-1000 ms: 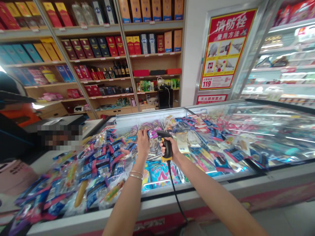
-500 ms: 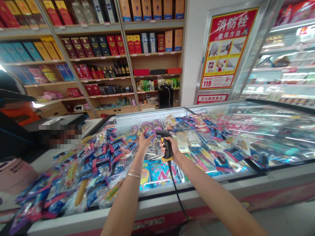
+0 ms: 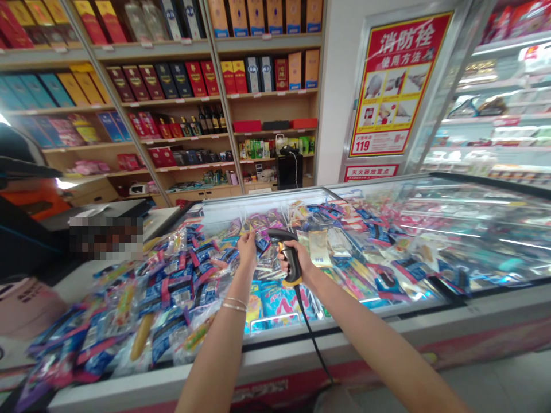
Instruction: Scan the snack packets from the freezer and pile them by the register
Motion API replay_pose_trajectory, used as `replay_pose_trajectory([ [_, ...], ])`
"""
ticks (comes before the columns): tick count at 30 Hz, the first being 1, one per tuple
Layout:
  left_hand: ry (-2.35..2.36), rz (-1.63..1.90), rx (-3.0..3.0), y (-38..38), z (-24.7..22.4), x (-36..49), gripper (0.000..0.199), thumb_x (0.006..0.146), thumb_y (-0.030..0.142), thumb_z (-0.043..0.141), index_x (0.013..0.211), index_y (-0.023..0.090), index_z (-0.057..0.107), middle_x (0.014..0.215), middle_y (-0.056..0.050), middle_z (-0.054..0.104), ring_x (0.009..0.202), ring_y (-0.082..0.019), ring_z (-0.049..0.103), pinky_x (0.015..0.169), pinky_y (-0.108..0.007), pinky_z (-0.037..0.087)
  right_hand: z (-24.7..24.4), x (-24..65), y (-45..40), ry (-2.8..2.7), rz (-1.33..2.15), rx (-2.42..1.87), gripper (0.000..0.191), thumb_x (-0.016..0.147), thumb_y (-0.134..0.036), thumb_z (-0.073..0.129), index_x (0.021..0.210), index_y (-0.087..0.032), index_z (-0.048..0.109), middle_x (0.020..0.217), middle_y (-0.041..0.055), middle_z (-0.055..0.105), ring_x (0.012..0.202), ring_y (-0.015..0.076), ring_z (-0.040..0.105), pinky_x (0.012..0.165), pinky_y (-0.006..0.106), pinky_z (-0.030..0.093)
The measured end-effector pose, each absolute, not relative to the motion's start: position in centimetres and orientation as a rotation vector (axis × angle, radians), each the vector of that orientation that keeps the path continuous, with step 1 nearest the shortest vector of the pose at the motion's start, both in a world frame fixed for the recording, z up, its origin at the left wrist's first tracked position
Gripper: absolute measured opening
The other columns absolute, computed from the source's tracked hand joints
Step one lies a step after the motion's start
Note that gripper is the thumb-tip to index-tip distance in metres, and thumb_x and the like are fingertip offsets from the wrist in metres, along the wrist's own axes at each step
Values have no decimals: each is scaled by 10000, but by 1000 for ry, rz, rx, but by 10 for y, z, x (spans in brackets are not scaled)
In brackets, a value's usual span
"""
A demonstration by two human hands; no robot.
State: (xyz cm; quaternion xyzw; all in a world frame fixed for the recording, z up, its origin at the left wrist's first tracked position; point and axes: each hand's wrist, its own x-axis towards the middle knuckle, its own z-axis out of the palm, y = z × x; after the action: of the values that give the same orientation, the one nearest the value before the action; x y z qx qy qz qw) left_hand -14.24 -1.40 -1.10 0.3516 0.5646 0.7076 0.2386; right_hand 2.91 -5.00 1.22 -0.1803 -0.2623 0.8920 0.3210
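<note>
While right hand (image 3: pixel 306 263) clamps corded barcode scanner (image 3: pixel 279 233), left hand (image 3: pixel 246 251) touches purple packet (image 3: pixel 248 227), grip unclear; hands just apart; packets (image 3: pixel 172 292) still heaped on chest freezer (image 3: pixel 344 338).

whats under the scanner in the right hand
Colourful plastic packets lie heaped in the freezer below the scanner and right hand; the packets directly beneath them are covered, so those can't be made out.

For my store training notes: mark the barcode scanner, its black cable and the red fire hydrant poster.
Barcode scanner (image 3: pixel 295 265), head view, on the black grip.
Black cable (image 3: pixel 310 338), head view, on its middle stretch.
Red fire hydrant poster (image 3: pixel 398 86), head view, on the picture panel.
</note>
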Motion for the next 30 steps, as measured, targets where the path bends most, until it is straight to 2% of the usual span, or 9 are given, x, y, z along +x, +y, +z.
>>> replay_pose_trajectory([
  [6,1860,1941,1200,-32,3,-144,404,774,525,560,638,159,664,514,14,516,593,-139,481,594,-244,340,12,29,-50,-680,2338,-521,189,738,-352,584,764,-172,532,535,-13,524,385,90,425,376,201,345],
  [10,2045,1888,1333,-42,12,-140,387,843,475,514,735,170,727,536,-8,561,600,-164,510,600,-256,309,13,29,-51,-698,2330,-537,190,734,-355,587,754,-173,533,533,-13,530,380,91,424,373,205,343],
  [24,2117,1760,1573,-43,15,-128,242,954,311,396,870,198,592,694,-14,588,670,-168,548,657,-262,359,17,25,-56,-666,2283,-649,159,755,-335,538,722,-180,515,496,-17,525,358,97,428,364,207,338],
  [27,2288,1695,1614,-45,16,-127,252,966,291,378,892,191,598,850,-57,609,769,-179,571,665,-265,374,21,27,-57,-642,2273,-645,136,760,-315,517,725,-184,507,493,-19,519,359,94,417,362,202,337],
  [30,2494,1552,1603,-47,17,-126,291,979,315,351,949,183,608,950,-86,594,777,-182,570,624,-267,367,24,29,-58,-644,2278,-605,146,747,-321,536,717,-182,502,494,-23,514,354,87,408,359,198,329],
])
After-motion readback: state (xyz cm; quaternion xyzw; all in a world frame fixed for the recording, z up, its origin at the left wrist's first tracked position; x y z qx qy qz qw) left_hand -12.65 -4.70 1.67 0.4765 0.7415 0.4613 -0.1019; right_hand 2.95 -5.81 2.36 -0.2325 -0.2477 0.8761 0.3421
